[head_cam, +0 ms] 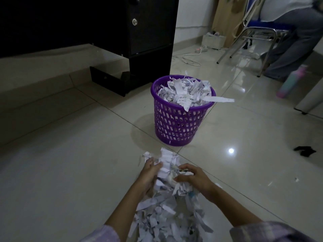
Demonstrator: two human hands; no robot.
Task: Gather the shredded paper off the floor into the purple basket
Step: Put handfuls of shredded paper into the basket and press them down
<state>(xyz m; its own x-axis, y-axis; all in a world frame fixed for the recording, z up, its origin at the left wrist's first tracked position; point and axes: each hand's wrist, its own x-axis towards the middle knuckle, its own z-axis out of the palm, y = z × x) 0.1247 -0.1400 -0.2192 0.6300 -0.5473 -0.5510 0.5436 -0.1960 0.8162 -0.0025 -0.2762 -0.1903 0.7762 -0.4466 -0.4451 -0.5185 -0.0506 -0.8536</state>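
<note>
Shredded paper (167,212) lies in a loose heap on the pale tiled floor (70,172) at the bottom middle of the view, and its upper part is bunched between two hands. The left hand (148,175) presses against the left side of the bunch, fingers curled into the strips. The right hand (192,179) grips the right side from above, fingers bent over the crumpled paper, thumb tucked into it. A few white strips stick up above the fingers; the rest of the heap spills down between the forearms toward the checked sleeves (262,231).

Ahead of the hands, well apart from the heap, the purple basket (180,123) stands upright on the floor. It is filled to the rim with more strips (185,91), and one long strip hangs out over the right edge. Through the slots in its wall more white paper shows.

Behind the basket stands a dark cabinet (150,32) with a low drawer (108,79) pulled out. At the upper right a seated person (293,41) sits on a metal-legged chair (248,37); a pastel bottle (291,81) stands on the floor near them, and a white cable (190,58) trails across the tiles. A small dark scrap (305,151) lies at the right, and a few stray paper bits (296,179) lie on the floor nearby.
</note>
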